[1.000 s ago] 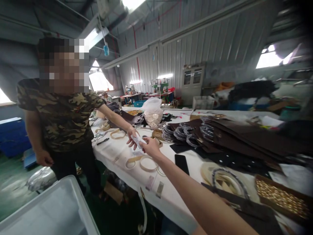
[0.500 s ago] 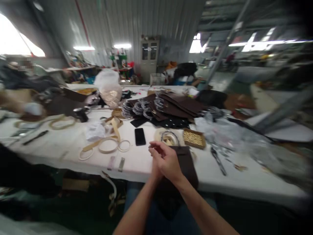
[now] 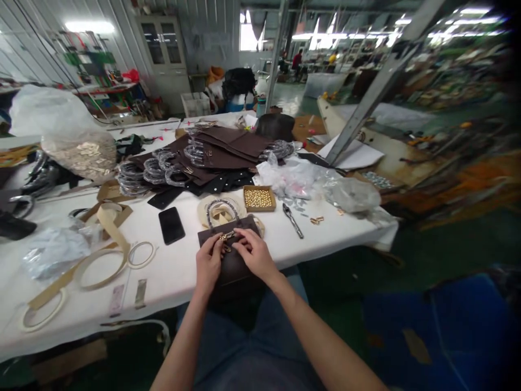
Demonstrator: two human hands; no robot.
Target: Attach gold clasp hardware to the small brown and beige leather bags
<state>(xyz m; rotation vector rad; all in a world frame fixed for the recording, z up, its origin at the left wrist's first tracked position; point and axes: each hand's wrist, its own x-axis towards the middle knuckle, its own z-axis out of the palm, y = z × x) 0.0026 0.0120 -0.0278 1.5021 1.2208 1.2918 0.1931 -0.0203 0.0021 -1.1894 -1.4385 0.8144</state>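
A dark brown bag with a ringed handle lies at the near edge of the white table, hanging partly over my lap. My left hand rests on its left side, fingers curled, pinching at the small gold clasp on the bag's front. My right hand lies on the right side, fingertips closed on the same clasp from the other side. Both forearms reach up from the bottom of the view.
A black phone lies left of the bag. A box of gold studs and a metal tool sit to the right. Stacked brown bags, clear plastic wrap and tape rings cover the table. A blue crate stands on the floor at right.
One second ago my right hand met a standing person's hand over a small white item. The view has swung right, and both my hands have come down onto the brown bag's clasp.
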